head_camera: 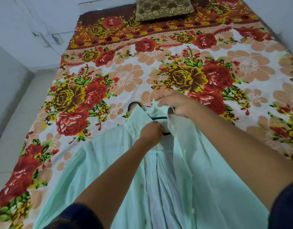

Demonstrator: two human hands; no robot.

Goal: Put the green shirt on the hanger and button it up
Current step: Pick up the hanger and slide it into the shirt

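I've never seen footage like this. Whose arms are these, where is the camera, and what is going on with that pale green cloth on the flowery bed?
There is no machine here: these are a person's two bare arms, filmed by one wide-angle camera worn on their head, looking forward and down. That is why the arms enter from the bottom of the picture.

The surface is a bed covered by a floral bedsheet, with a brownish patterned pillow at the far end. On it lies a light green shirt, front open, its buttons not yet done up. A black hanger sits at the collar; its hook pokes out above the cloth.

The left hand grips the hanger's bar inside the shirt. The right hand pinches the collar fabric, apparently to fit the shirt over the hanger.
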